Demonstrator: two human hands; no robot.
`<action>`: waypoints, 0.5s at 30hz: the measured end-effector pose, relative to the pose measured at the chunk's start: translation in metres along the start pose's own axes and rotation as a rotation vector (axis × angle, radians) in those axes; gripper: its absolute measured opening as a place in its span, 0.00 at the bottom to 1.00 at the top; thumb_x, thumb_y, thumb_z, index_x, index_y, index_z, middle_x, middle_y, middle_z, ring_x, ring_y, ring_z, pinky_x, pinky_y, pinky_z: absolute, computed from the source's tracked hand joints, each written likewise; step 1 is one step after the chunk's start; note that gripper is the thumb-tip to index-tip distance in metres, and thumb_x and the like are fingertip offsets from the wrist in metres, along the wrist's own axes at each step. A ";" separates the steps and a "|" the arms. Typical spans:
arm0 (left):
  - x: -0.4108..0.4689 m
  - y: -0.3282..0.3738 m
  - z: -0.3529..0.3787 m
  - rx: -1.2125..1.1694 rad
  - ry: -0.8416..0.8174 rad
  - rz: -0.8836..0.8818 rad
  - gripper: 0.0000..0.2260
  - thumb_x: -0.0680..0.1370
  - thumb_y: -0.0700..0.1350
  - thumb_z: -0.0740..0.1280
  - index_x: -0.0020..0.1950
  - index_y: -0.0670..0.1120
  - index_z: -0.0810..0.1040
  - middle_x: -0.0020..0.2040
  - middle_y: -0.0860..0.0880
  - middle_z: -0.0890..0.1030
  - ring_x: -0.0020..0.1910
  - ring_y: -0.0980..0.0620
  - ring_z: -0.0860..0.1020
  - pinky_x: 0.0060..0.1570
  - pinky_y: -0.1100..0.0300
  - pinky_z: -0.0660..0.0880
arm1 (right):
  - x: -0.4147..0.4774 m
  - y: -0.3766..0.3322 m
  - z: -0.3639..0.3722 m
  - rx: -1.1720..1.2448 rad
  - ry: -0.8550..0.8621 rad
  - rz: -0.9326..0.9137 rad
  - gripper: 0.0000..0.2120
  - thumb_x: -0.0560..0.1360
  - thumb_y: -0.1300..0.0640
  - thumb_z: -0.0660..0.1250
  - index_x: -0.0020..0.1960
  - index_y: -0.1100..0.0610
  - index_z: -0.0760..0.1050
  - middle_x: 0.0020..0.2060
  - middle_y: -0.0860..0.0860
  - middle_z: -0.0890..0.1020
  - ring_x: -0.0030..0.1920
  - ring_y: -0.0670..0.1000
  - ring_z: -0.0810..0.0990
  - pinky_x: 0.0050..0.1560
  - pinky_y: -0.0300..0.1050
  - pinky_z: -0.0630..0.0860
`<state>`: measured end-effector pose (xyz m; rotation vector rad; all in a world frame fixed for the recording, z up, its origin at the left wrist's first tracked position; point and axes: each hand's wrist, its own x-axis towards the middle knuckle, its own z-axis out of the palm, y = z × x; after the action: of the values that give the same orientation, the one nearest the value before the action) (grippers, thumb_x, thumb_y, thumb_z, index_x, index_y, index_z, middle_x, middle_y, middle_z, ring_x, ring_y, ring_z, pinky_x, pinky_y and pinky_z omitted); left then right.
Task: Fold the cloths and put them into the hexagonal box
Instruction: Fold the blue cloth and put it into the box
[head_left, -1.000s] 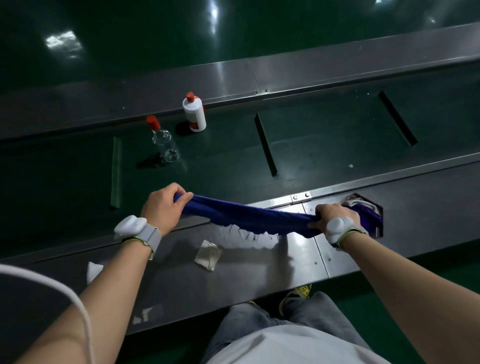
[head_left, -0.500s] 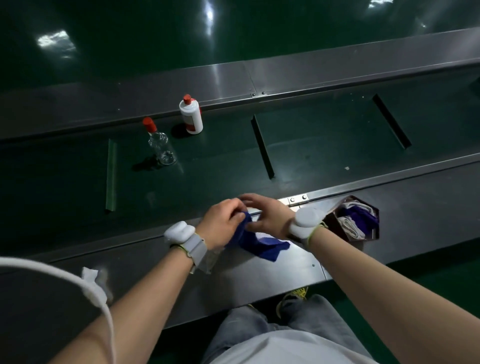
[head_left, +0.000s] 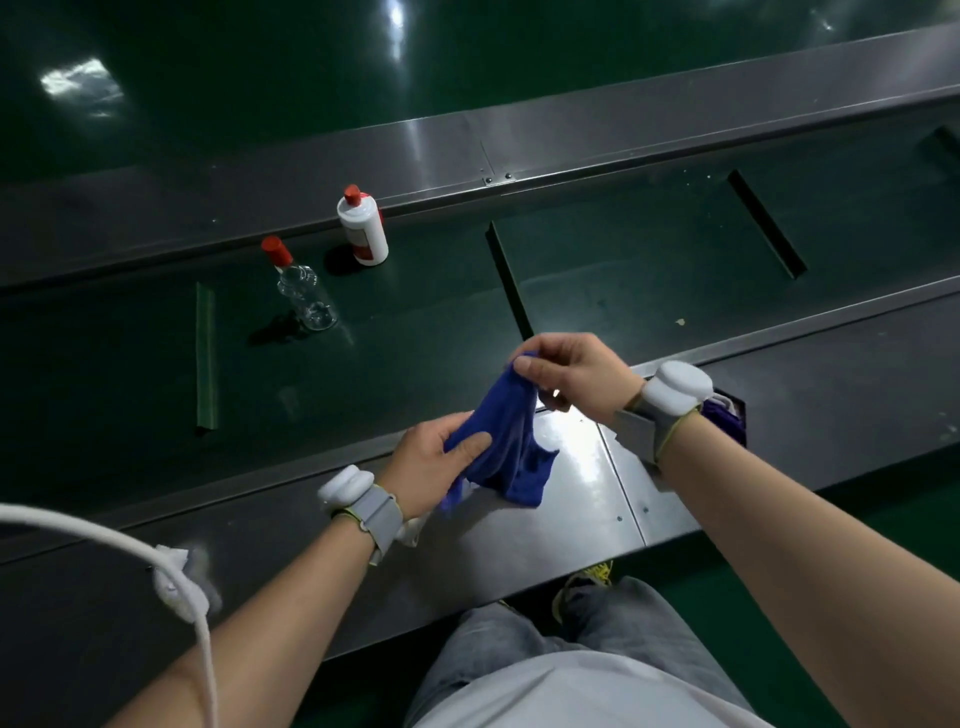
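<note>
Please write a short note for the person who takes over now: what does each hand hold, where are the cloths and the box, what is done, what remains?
Left hand: grips the lower part of the blue cloth.
Right hand: pinches its upper corner; the cloth hangs between them above the metal ledge, bunched, not flat.
Hexagonal box: behind the right wrist, mostly hidden; purple and white cloth shows inside.
Done: some cloth is already in the box.
Left: finish folding the blue cloth, then put it in the box.

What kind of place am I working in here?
Most likely a factory packing line. A long dark green conveyor belt with raised cleats runs between brushed steel side rails, the floor beyond is glossy green, and two red-capped bottles, one white and one clear, stand on the belt.
</note>
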<state>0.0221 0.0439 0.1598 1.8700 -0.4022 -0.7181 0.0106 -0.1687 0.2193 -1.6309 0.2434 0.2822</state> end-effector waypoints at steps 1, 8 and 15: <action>0.000 -0.002 -0.003 0.018 0.025 -0.017 0.05 0.77 0.47 0.67 0.42 0.53 0.81 0.34 0.54 0.81 0.34 0.60 0.75 0.37 0.60 0.72 | 0.000 -0.002 -0.006 -0.029 0.032 -0.003 0.09 0.77 0.62 0.65 0.41 0.54 0.78 0.24 0.45 0.78 0.22 0.44 0.73 0.22 0.34 0.67; 0.019 0.033 -0.043 0.122 0.255 0.047 0.04 0.76 0.39 0.68 0.47 0.44 0.83 0.40 0.47 0.82 0.39 0.55 0.76 0.42 0.61 0.73 | -0.003 -0.023 -0.032 -0.010 0.272 0.001 0.07 0.77 0.61 0.67 0.39 0.58 0.76 0.29 0.52 0.81 0.29 0.46 0.83 0.24 0.37 0.75; 0.056 0.127 -0.084 0.241 0.489 0.322 0.07 0.75 0.42 0.68 0.51 0.48 0.83 0.43 0.48 0.83 0.41 0.55 0.79 0.45 0.62 0.77 | -0.004 -0.090 -0.051 0.073 0.446 -0.208 0.08 0.78 0.63 0.65 0.39 0.58 0.75 0.29 0.49 0.82 0.31 0.46 0.84 0.30 0.41 0.78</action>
<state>0.1251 0.0211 0.2831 2.0620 -0.4686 0.0131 0.0380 -0.2124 0.3087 -1.6168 0.4119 -0.2511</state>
